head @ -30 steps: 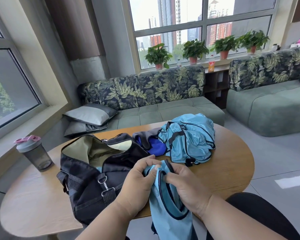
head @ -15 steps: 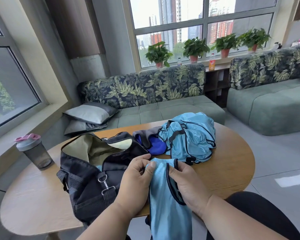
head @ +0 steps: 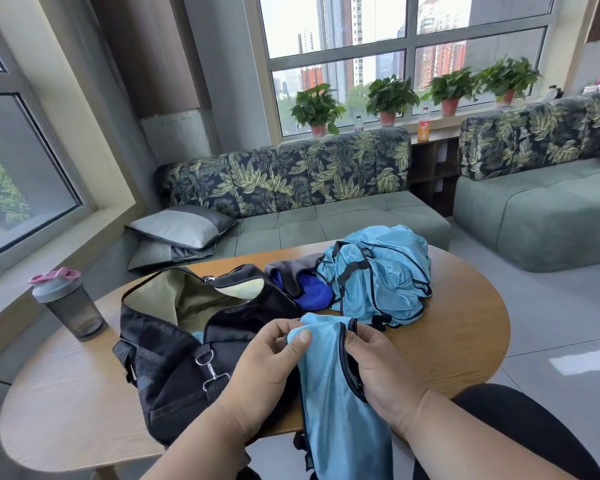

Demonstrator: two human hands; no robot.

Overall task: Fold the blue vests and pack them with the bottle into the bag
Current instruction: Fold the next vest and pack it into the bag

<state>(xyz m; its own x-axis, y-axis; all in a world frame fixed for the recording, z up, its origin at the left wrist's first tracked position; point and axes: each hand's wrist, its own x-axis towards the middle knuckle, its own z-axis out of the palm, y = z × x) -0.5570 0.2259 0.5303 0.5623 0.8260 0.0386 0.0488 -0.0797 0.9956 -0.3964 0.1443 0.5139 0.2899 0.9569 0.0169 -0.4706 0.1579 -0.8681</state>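
Note:
I hold a light blue vest (head: 329, 382) with dark trim over the near table edge; it hangs down toward my lap. My left hand (head: 267, 362) pinches its top left corner between thumb and fingers. My right hand (head: 378, 368) grips its dark-trimmed right edge. A black bag (head: 174, 348) lies open on the wooden table (head: 458, 341) just left of my hands, its beige lining showing. A heap of more light blue vests (head: 381, 275) sits behind my hands. The grey bottle (head: 68, 303) with a pink lid stands at the table's far left.
A dark blue and grey cloth (head: 302, 282) lies between the bag and the vest heap. Green sofas (head: 326, 216) with leaf-print backs stand behind the table, with grey cushions (head: 181, 226) on the left one. Potted plants line the windowsill.
My hands have spread apart a little, opening the top of the vest wider. The vest's upper edge has risen slightly above the table edge.

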